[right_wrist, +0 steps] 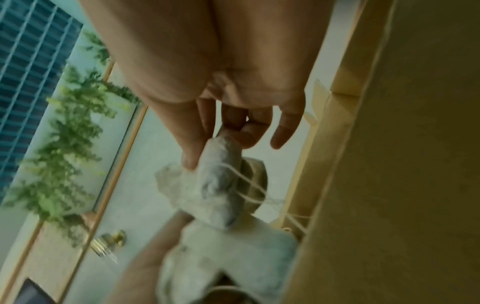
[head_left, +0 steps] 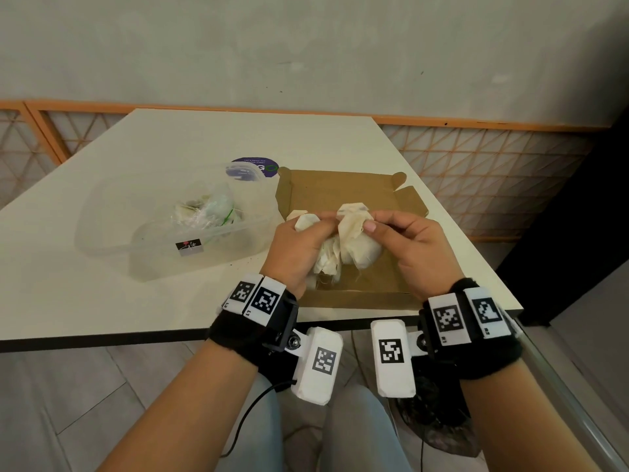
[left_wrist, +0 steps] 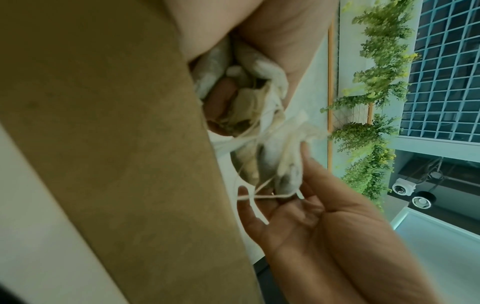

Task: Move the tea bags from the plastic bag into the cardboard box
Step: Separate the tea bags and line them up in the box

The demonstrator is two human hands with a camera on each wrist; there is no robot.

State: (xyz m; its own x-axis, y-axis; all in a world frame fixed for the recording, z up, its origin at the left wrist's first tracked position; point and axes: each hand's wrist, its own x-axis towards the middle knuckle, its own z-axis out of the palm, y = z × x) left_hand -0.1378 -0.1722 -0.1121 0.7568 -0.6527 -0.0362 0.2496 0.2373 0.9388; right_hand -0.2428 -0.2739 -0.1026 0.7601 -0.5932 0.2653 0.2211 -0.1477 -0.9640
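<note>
Head cam: both hands sit right above the open cardboard box (head_left: 343, 195). Left hand (head_left: 299, 247) is clenched round a clump of tea bags (head_left: 326, 257); right hand (head_left: 405, 247) pinches one bag (head_left: 357, 233) out sideways, strings tangled, box directly below.
</note>
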